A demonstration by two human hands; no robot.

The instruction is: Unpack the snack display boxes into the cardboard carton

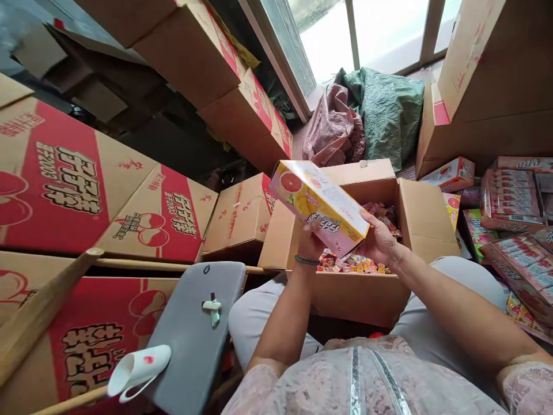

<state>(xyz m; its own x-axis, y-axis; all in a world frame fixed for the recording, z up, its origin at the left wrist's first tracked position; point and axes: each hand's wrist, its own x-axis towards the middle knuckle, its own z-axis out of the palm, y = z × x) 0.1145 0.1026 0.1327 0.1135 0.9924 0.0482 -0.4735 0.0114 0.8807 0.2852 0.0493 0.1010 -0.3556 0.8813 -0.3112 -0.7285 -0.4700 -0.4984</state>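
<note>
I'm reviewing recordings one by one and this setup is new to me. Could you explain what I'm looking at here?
There's no machine: these are a person's bare hands, filmed by a camera on their head, looking forward and down. The left hand and right hand together hold a fruit-printed box, tilted above an open cardboard carton containing small wrapped packets. On the grey panel at left are a white mug and a small pale-green item I can't identify.

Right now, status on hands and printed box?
Left hand, right hand: both holding printed box. Box tilted over open carton, wrapped packets inside. Nothing seen blocking it.
</note>
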